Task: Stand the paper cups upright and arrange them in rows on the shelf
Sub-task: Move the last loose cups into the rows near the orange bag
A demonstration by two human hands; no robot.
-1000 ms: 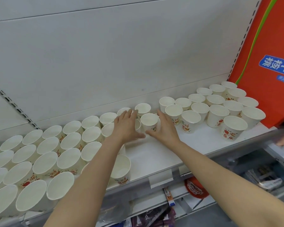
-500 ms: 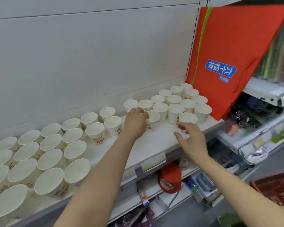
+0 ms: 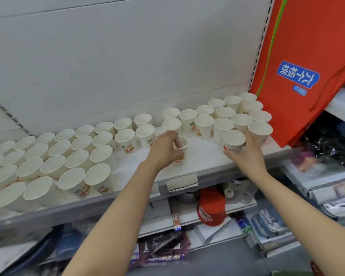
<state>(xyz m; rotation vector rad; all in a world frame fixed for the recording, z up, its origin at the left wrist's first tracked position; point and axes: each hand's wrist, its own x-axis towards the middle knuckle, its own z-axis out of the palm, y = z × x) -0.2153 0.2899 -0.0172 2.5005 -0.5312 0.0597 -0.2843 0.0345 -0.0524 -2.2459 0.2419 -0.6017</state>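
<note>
on the white metal shelf board point(image 3: 199, 162), the far left is filled by a dense block of upright white paper cups with red and orange print point(image 3: 68, 154), standing rim to rim in slanting rows from the shelf's back wall to its front lip. two more upright cups of the same kind point(image 3: 135, 136) close that block on its right side, just left of the bare middle of the shelf.

in that bare middle the left hand point(image 3: 164, 149) comes up over the front lip and grips a single small white paper cup point(image 3: 181, 151); its fingers are curled round the cup's left side and rim, the thumb tip inside or at the rim, i cannot tell which. the cup stands upright on the shelf board, apart from both groups.

further right along the shelf, a second cluster of upright white paper cups point(image 3: 223, 116) runs in rows back to the wall. the right hand point(image 3: 247, 154) holds the front cup of that cluster point(image 3: 233, 141), nearest the shelf's front lip, with fingers spread and bent round its lower right side.

right of the shelf's end hangs an orange-red bag with a blue label point(image 3: 299, 76), touching or just beside the last cups. below the shelf's front lip, on a lower level, lies a red cap point(image 3: 210, 208) among blurred packets.
</note>
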